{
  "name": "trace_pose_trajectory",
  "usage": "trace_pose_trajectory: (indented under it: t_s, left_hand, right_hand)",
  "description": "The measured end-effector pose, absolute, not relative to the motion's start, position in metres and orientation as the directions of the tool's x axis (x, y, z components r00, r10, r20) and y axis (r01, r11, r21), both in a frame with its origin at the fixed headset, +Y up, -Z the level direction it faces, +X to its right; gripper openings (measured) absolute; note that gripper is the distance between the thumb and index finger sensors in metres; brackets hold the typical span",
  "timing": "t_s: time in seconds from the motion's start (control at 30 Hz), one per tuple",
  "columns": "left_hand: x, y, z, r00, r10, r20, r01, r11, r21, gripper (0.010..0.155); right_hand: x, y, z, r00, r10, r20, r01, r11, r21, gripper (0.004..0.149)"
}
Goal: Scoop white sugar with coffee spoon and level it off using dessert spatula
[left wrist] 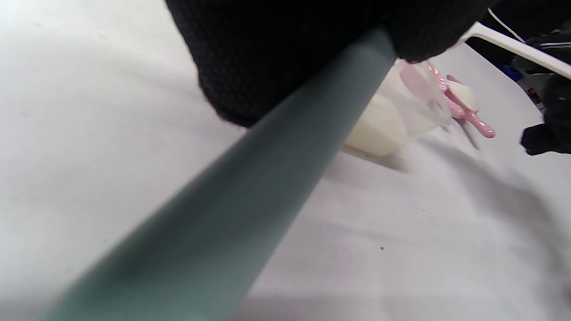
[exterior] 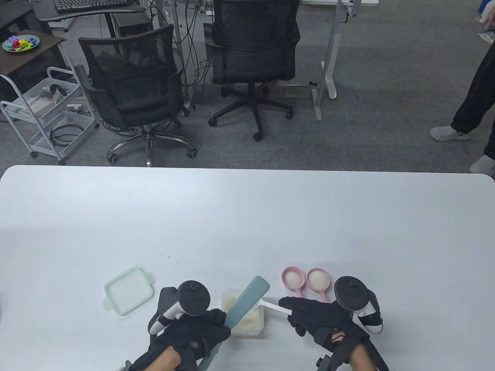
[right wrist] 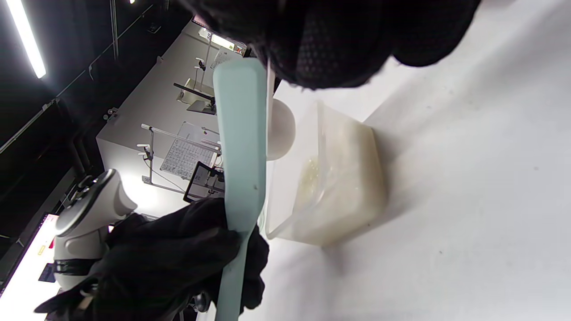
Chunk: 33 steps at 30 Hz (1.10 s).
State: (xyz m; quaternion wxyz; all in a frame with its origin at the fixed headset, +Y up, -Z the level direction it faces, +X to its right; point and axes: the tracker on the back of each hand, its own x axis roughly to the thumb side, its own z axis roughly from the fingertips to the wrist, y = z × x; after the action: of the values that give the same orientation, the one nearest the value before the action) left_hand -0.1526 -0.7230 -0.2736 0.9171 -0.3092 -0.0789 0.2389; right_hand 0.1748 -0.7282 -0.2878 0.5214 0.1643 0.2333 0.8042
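Left hand (exterior: 189, 332) wrapped round the handle of the long pale-teal flat dessert spatula (exterior: 247, 299); the blade runs up and to the right from that grip, crossing over the clear square plastic container of white sugar (exterior: 247, 322) and ending just past its far right corner. Right hand (exterior: 321, 315) pinches the thin handle of the white plastic coffee spoon (exterior: 272, 306), whose long axis points left toward the container. In the right wrist view the spoon's rounded bowl (right wrist: 281, 129) sits just behind the spatula blade (right wrist: 241, 133), above the container's open top (right wrist: 321, 178); whether blade and spoon rim touch cannot be told. So the two long axes cross near the container's right edge, the blade lying across the spoon. Judgement: scooping looks done and levelling is the step in hand, calling for the blade to slide along the spoon's rim so the excess drops into the container. Two pink spoons heaped with sugar (exterior: 305, 280) lie on the white surface (exterior: 247, 216), just beyond the right hand. A pale-green square lid (exterior: 128, 293) lies left of the left hand.
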Motion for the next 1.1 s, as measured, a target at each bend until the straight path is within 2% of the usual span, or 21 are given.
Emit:
trace_pose_trajectory:
  t_s: [0.23, 0.37, 0.93, 0.97, 1.03, 1.07, 1.1]
  left_hand:
    - [-0.168, -0.726, -0.282, 0.902, 0.429, -0.040, -0.375, 0.738, -0.561, 0.053]
    - [-0.172, -0.721, -0.283, 0.944, 0.330, -0.022, -0.297, 0.819, -0.491, 0.053]
    - [-0.178, -0.714, -0.283, 0.925, 0.379, -0.017, -0.338, 0.802, -0.492, 0.052]
    - [-0.177, -0.714, -0.283, 0.933, 0.361, -0.012, -0.320, 0.809, -0.492, 0.052]
    - [-0.169, -0.716, -0.280, 0.975, 0.221, 0.037, -0.172, 0.843, -0.509, 0.050]
    - [-0.165, -0.709, -0.276, 0.989, 0.126, 0.082, -0.077, 0.893, -0.444, 0.052]
    - [-0.163, -0.706, -0.273, 0.989, 0.122, 0.079, -0.082, 0.917, -0.391, 0.052]
  right_hand:
    - [0.177, -0.728, -0.288, -0.412, 0.911, 0.012, -0.763, -0.352, 0.543, 0.052]
    - [0.179, -0.726, -0.287, -0.393, 0.919, 0.014, -0.772, -0.338, 0.538, 0.052]
    - [0.183, -0.724, -0.287, -0.391, 0.920, 0.004, -0.771, -0.330, 0.545, 0.052]
    - [0.183, -0.724, -0.287, -0.390, 0.921, 0.000, -0.772, -0.327, 0.546, 0.052]
    - [0.184, -0.724, -0.288, -0.389, 0.921, -0.006, -0.774, -0.324, 0.544, 0.051]
    - [0.185, -0.724, -0.288, -0.394, 0.919, -0.004, -0.773, -0.329, 0.543, 0.052]
    - [0.184, -0.724, -0.288, -0.394, 0.919, -0.002, -0.772, -0.330, 0.543, 0.051]
